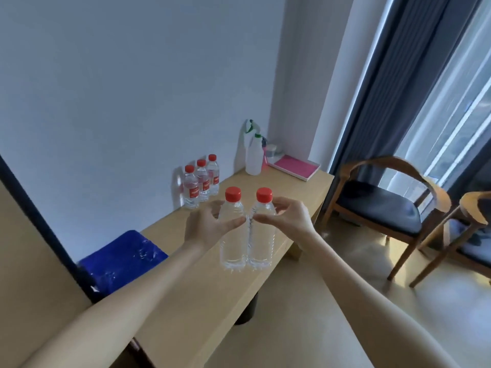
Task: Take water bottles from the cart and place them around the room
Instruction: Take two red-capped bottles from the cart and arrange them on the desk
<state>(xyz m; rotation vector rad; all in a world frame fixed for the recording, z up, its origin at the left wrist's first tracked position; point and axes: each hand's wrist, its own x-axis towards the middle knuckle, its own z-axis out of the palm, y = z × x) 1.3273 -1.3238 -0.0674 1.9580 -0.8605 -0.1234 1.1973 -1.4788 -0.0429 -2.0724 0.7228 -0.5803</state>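
Above the worktop (pixel 212 301), the left hand (pixel 206 225) grips one red-capped bottle (pixel 232 235) and the right hand (pixel 285 216) grips another bottle (pixel 261 232), the two touching.

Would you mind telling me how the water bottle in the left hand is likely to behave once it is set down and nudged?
The water bottle in the left hand looks full, so probably fairly heavy for its size. It is tall with a narrow base, so a nudge near the red cap might tip it. Its thin, ribbed clear plastic would likely flex under a firm squeeze.

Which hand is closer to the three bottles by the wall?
Left. The left hand is just in front of the three bottles; the right hand is farther right.
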